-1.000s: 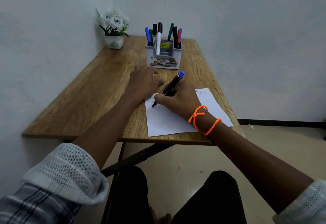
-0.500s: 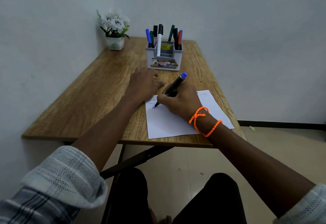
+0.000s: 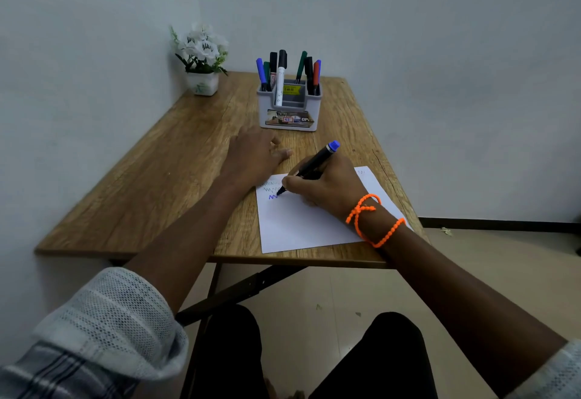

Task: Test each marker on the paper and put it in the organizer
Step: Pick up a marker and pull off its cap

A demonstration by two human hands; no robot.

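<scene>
Since the earlier frames a short blue zigzag (image 3: 273,197) has appeared under the older faint scribbles, and your pen tip has crept right along that line.

The black-barrelled marker with a blue end cap (image 3: 311,166) sits at frame centre, on the upper left corner of the white paper sheet (image 3: 301,225). Your right hand (image 3: 327,188), with an orange beaded bracelet (image 3: 367,219) at the wrist, pinches it low on the barrel, fingers curled close round it. Long axis runs diagonally: tip down-left on the paper, blue cap up-right, tilted toward the grey plastic organizer (image 3: 289,109) above.

Your left hand (image 3: 254,153) lies flat, fingers relaxed, on the wooden table (image 3: 157,178), its heel at the sheet's top left edge.

For this step: keep the pressure light and the stroke short; the ink already reads clearly, so a few peaks suffice. Keep the left hand anchoring the sheet so it won't skid.

Outward: the organizer already holds several markers upright. A white pot of white flowers (image 3: 202,59) stands in the upper left corner of the table.
</scene>
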